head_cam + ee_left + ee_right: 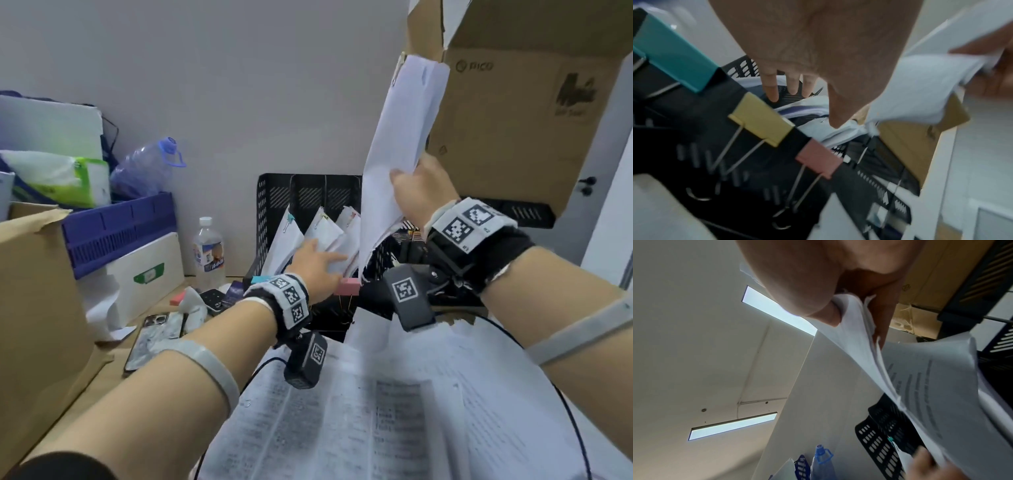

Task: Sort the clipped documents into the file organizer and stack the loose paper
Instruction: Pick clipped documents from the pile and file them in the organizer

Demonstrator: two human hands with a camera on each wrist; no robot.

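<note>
**Clipped bundle held over the organizer**

Right hand (416,192): gripping a clipped document (400,144) by its lower part, thumb in front, fingers behind, pages fanning below; bundle raised, tilted, lower corner dipping toward the black mesh file organizer (274,192) at the right-hand slots.

Left hand (317,270): fingers straight and spread, pressed flat against the documents already standing in the slots (323,229), holding nothing.

On the organizer's front edge: teal binder clip (674,55), yellow binder clip (762,120), pink binder clip (819,160), side by side.

In front, on the desk: loose printed sheets (376,411), overlapping, unsquared.

Left of the organizer: water bottle (207,250); nearer, a phone (150,339). Above right, a cardboard box (507,113).
</note>
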